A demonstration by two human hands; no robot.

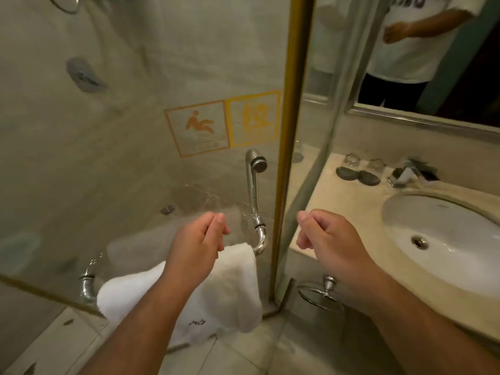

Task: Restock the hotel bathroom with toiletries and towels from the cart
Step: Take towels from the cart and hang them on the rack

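Hanging over the chrome bar (89, 289) on the glass shower door (121, 131), the white towel (230, 288) is already draped, its embroidered corner low toward the floor tiles (62, 336). Your left hand (194, 247) hovers just above the towel's upper fold, fingers curled loosely together with nothing in them; whether the knuckles brush the cloth you cannot tell from here. Your right hand (327, 239) sits apart, near the gold door frame (286, 158), also loosely closed and empty. The step looks like the finishing tidy (the drape is uneven, bulkier on the left). To do it well, pinch both top edges and even the fall so the logo faces out and the hem clears the floor; keep weight off the door handle (254, 190) so the glass does not swing. Beside you, the marble counter (346, 201) holds two glasses (364, 165) on dark coasters by the sink (443, 239). No fresh toiletries are plainly visible there, so that restocking likely remains.
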